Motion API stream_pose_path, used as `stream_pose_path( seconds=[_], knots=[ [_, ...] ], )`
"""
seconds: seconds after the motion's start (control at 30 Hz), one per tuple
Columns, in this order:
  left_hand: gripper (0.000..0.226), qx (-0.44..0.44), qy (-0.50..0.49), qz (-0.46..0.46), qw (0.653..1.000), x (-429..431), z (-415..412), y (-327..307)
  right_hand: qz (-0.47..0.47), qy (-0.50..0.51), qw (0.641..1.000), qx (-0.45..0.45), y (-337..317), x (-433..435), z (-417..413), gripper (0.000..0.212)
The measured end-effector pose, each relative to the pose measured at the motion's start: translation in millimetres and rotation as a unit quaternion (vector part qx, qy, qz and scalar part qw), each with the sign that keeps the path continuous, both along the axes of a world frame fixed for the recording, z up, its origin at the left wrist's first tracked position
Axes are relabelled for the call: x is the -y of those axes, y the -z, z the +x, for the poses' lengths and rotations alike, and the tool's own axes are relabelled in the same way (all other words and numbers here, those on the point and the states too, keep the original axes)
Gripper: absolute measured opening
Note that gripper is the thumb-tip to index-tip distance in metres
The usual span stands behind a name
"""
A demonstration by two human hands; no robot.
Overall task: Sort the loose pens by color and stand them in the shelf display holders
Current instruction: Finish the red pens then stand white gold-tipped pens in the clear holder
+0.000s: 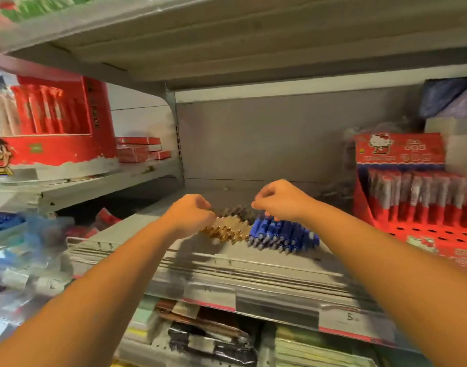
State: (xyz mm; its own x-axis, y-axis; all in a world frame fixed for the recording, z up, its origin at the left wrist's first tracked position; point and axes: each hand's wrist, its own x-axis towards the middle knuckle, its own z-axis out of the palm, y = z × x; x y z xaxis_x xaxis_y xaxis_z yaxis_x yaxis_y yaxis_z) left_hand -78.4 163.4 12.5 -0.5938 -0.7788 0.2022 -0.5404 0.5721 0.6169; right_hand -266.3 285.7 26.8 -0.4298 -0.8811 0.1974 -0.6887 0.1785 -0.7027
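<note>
A pile of loose pens lies on the grey shelf (253, 263): pale pens with gold tips (227, 230), blue pens (282, 235) and dark pens (239, 210) behind them. My left hand (190, 214) has its fingers curled at the left end of the pile, on the dark and pale pens. My right hand (278, 200) hovers over the blue pens with its fingertips pinched at the right end of the dark pens. Blur hides the exact grip. A red display holder (423, 231) with rows of holes stands at the right, with red-capped pens in its back rows.
A second red display box (60, 123) with pens stands on the left shelf, small red boxes (138, 149) beside it. The shelf above hangs low overhead. Packaged stationery fills the lower shelf and the left side. The shelf's back wall is grey.
</note>
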Motion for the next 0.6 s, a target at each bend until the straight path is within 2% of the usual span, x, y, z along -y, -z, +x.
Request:
stream_pose_path(
  seconds=[0.07, 0.13, 0.2, 0.27, 0.33, 0.43, 0.6],
  knots=[
    [0.022, 0.022, -0.007, 0.003, 1.000, 18, -11, 2, 0.043, -0.003, 0.999, -0.019, -2, 22, 1, 0.033],
    [0.031, 0.044, -0.017, 0.015, 0.999, 36, -25, 4, 0.095, -0.008, 0.994, -0.053, -5, 42, 1, 0.037],
    [0.049, 0.069, -0.027, 0.053, 0.996, 49, -40, 6, 0.153, -0.017, 0.984, -0.087, -9, 61, -1, 0.035],
    [0.080, 0.140, -0.029, 0.079, 0.987, 61, -54, 7, 0.214, -0.026, 0.969, -0.118, -13, 77, -3, 0.031],
    [0.093, 0.214, -0.016, 0.104, 0.971, 71, -68, 5, 0.262, -0.040, 0.955, -0.136, -15, 91, -7, 0.030],
    [0.069, 0.257, 0.017, 0.177, 0.950, 87, -82, 1, 0.296, -0.045, 0.941, -0.159, -16, 106, -11, 0.028],
    [0.064, 0.272, 0.042, 0.201, 0.940, 111, -83, -2, 0.333, -0.024, 0.932, -0.139, -9, 121, -10, 0.028]
  ],
)
